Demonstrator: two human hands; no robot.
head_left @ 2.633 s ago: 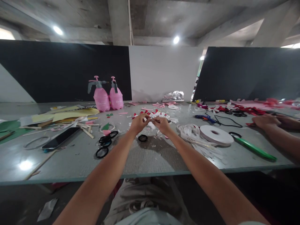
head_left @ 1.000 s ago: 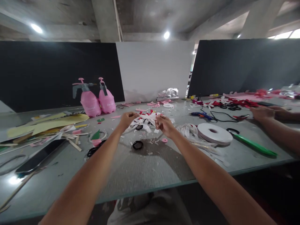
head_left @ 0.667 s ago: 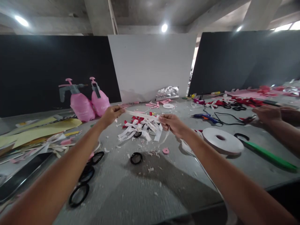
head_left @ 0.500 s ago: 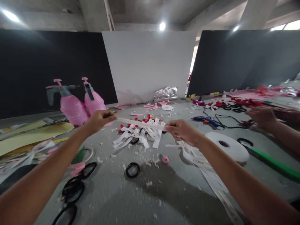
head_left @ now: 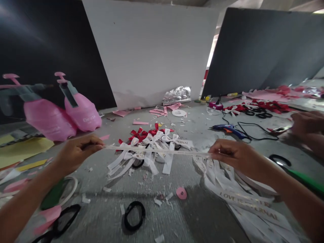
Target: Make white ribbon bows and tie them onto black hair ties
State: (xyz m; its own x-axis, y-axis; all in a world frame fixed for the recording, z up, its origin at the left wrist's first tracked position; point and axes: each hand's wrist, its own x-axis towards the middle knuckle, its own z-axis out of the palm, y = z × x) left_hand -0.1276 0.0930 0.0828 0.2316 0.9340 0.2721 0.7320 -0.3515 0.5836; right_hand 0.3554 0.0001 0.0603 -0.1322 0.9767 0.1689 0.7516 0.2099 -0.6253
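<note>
A narrow white ribbon (head_left: 154, 150) is stretched almost level above the grey table. My left hand (head_left: 81, 150) pinches its left end, and my right hand (head_left: 230, 152) pinches the other end. Behind and below the ribbon lies a heap of white bows (head_left: 152, 162) with trailing tails, some with gold print. Red bows (head_left: 141, 134) show at the back of this heap. Under my right forearm, loose white printed ribbons (head_left: 243, 199) spread over the table. A black hair tie (head_left: 134, 216) rests nearer to me, with a small pink disc (head_left: 181, 193) to its right.
Two pink spray bottles (head_left: 82, 111) stand at the left. A blue glue gun (head_left: 229, 130) with a black cord lies at the right, near another person's hand (head_left: 308, 126). More black hair ties (head_left: 67, 219) lie at lower left. A foil roll (head_left: 176, 95) sits by the white board.
My hands have moved farther apart, drawing the ribbon out longer and straighter between them. The view has tilted down and come closer to the table. The other person's hand has shifted right in view.
</note>
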